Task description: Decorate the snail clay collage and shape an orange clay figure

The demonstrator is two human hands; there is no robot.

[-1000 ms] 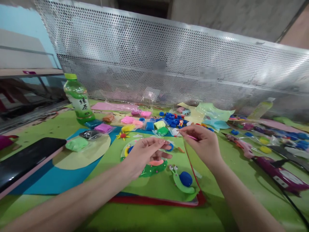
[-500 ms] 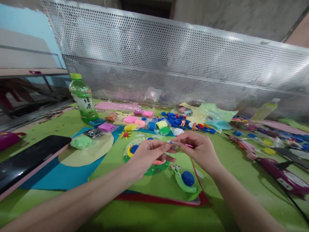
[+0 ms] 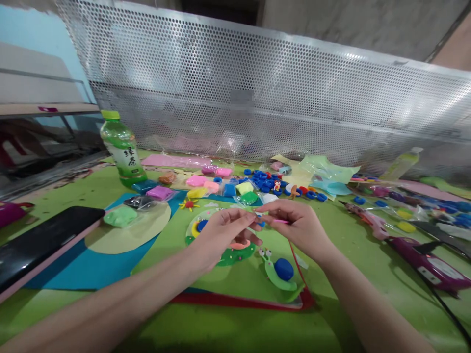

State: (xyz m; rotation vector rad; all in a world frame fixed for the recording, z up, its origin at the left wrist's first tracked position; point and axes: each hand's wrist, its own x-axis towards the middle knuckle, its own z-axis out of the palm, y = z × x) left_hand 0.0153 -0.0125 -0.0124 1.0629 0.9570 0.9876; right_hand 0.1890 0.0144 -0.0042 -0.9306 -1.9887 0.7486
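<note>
My left hand [image 3: 228,230] and my right hand [image 3: 296,225] meet above a green sheet [image 3: 239,287], thumbs and fingertips pinched close together. A small blue piece [image 3: 261,221] shows between the fingertips; its kind is too small to make out. Out of my right hand's grip sticks a thin pink piece [image 3: 281,221]. Beneath my left hand lies a round clay picture [image 3: 235,256] in green, yellow and blue, partly hidden by the fingers. Nearer my right wrist is a light-green clay snail [image 3: 280,274] with a dark-blue shell and raised eyes. A red-and-yellow clay sun [image 3: 189,204] lies at the sheet's upper left.
A green tea bottle [image 3: 123,152] stands at the back left, near a black phone [image 3: 47,240]. Bagged clay [image 3: 160,192] and blue rings [image 3: 263,181] line the back, before a perforated metal panel [image 3: 206,88]. At right sits a purple glue-gun-like tool [image 3: 427,262] with a cord.
The whole view has shifted slightly. Both hands stay pinched together in nearly the same place, and the blue piece between them shows a little more clearly.
</note>
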